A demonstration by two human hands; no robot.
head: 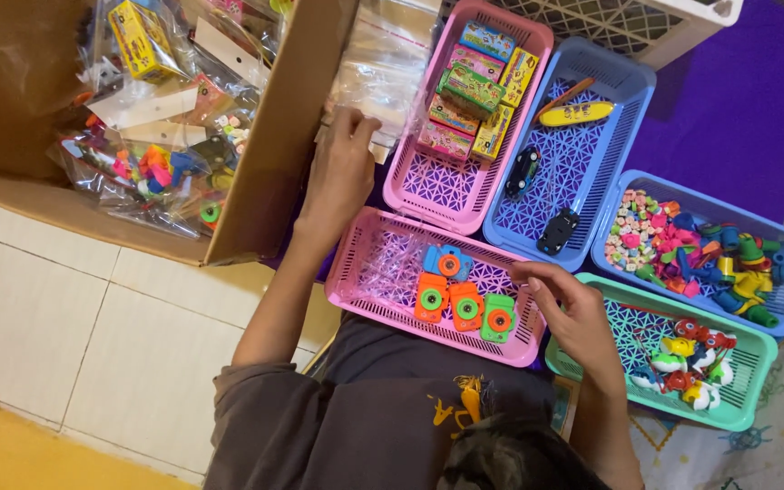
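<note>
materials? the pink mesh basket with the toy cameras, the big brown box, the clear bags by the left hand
Pink lattice basket: looks like moulded plastic, slightly glossy, with a regular perforated grid. Small toy cameras: likely hard plastic in bright solid colours. Big brown box: corrugated cardboard, matte, with a raw flap edge. Clear bags at the left hand: thin plastic film, wrinkled with glare.

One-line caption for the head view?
Left hand touches clear bags by cardboard box; right hand hovers over pink basket of toy cameras.

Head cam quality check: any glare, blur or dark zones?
Head view: glare on the clear plastic bags near the left hand; the cardboard box flap sits in shadow at top left; the baskets are evenly lit and sharp, toy cameras crisp; right hand slightly soft; straight edges look mildly bowed.
</note>
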